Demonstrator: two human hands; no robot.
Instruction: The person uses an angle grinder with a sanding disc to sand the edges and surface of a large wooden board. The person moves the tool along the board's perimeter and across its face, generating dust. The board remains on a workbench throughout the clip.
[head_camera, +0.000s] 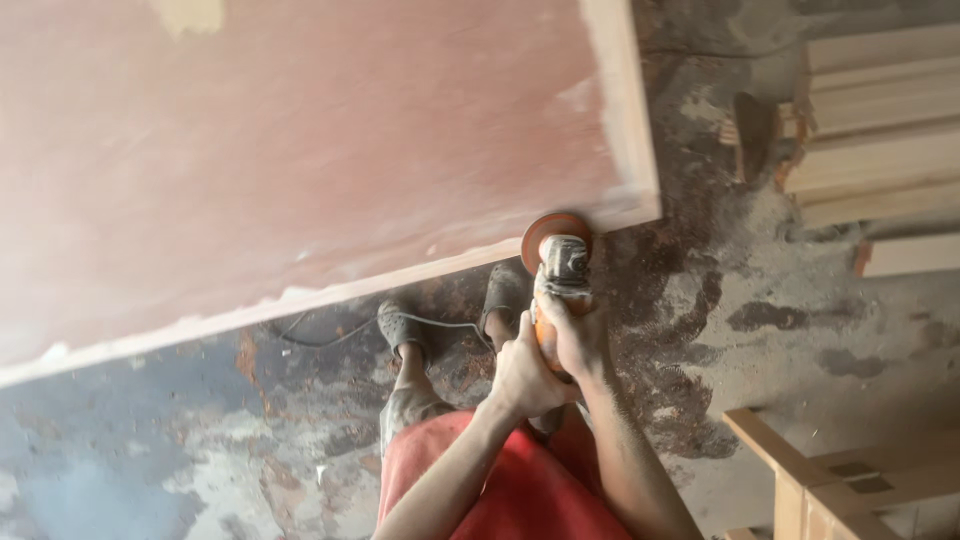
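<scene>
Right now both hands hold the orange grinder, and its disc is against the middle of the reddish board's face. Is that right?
Not quite. In the head view the left hand and right hand do hold the orange grinder, but its disc is against the pale lower edge of the reddish board, close to its corner, not the middle of its face.

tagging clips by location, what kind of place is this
Probably a carpentry or woodworking workshop. Both hands, left and right, grip an orange angle grinder at the edge of a large reddish wood panel, with stacked timber planks on the dusty concrete floor.
</scene>
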